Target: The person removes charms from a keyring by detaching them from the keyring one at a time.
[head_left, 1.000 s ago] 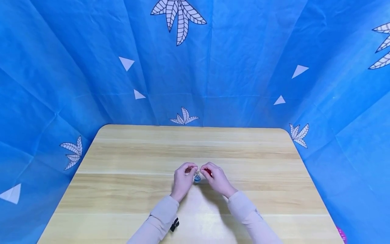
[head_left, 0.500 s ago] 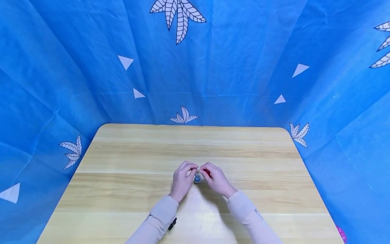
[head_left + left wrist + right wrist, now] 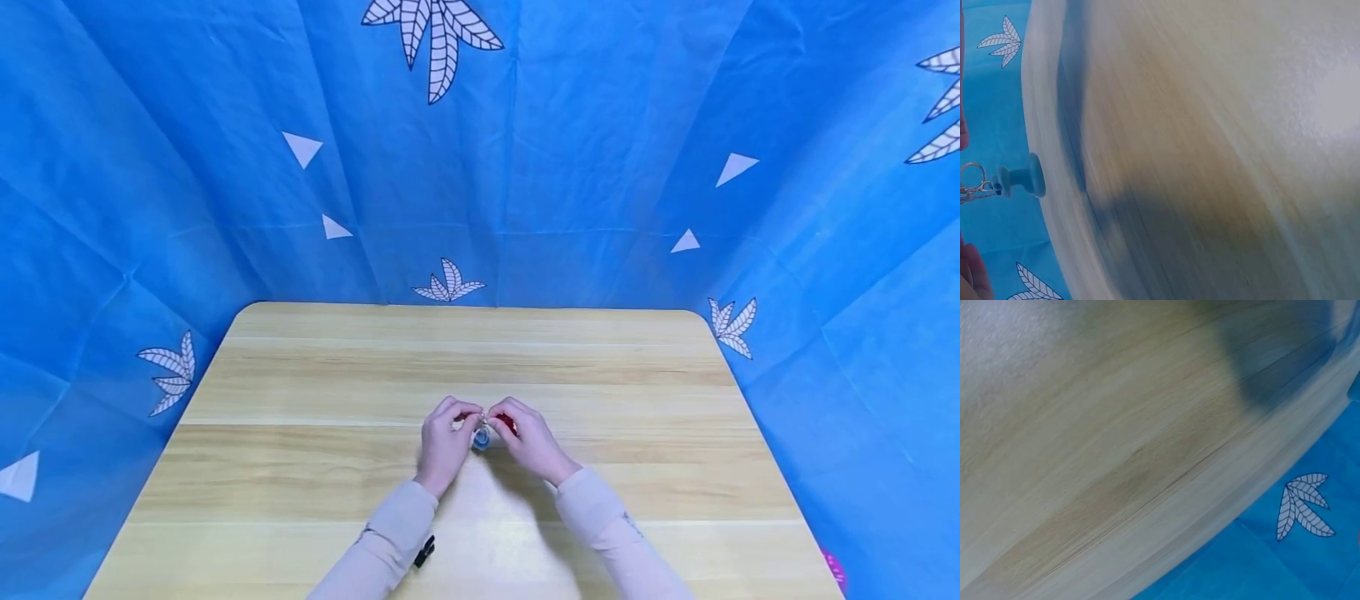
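Observation:
Over the middle of the table, my left hand (image 3: pixel 442 443) and right hand (image 3: pixel 534 440) meet nearly fingertip to fingertip. Both pinch the small metal fittings of a keychain between thumb and forefinger. Its blue pendant (image 3: pixel 481 438) hangs just below the fingertips. In the left wrist view the pendant (image 3: pixel 1021 179) looks like a chess pawn, with a silvery ring (image 3: pixel 972 174) at its narrow end. Something red (image 3: pixel 507 423) shows inside the right hand's curl, and a little red inside the left; its kind cannot be made out. The right wrist view shows neither hand nor keychain.
A light wooden table (image 3: pixel 315 375) with rounded far corners spreads under both arms. Blue cloth (image 3: pixel 600 125) with white leaf prints surrounds it. A small black object (image 3: pixel 424 552) shows beside the left sleeve. Something pink (image 3: pixel 834 571) peeks out past the table's right edge.
Both hands keep their pinch at nearly the same spot. The blue pendant has turned a little below the fingers. The whole head view has shifted slightly.

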Available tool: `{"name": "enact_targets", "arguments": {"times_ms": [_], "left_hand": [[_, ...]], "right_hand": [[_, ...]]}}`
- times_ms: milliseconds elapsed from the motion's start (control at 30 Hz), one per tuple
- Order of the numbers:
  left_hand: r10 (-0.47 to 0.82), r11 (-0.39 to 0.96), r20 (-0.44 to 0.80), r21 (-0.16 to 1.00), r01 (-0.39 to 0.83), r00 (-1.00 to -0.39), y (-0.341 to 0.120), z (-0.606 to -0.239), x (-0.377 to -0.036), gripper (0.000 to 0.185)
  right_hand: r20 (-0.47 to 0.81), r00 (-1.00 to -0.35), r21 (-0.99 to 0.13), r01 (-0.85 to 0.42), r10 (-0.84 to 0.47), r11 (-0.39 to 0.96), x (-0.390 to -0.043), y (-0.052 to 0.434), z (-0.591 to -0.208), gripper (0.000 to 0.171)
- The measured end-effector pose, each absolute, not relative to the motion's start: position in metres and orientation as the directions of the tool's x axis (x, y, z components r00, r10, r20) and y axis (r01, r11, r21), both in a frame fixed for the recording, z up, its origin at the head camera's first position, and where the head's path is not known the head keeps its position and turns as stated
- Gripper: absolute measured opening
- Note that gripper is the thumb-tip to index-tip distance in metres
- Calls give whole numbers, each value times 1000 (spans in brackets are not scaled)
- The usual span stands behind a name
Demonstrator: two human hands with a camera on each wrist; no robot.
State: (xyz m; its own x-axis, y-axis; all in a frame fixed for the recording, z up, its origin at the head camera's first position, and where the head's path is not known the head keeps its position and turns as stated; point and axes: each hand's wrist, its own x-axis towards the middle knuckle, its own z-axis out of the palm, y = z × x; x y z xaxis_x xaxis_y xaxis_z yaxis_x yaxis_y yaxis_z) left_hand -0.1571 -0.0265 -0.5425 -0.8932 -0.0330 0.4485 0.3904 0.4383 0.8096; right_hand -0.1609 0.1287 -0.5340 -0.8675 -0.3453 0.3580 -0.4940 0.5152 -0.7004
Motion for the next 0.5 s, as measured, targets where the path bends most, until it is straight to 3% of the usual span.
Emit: {"name": "enact_targets", "arguments": {"times_ms": [300, 500], "left_hand": [[-52, 376, 329, 881, 287, -943, -26, -540, -157, 5], [-13, 432, 413, 824, 367, -911, -26, -540, -155, 8]], "right_hand": [[356, -869, -708, -490, -342, 508, -161, 128, -533, 4], [316, -886, -742, -454, -339, 494, -159, 129, -531, 5]]}}
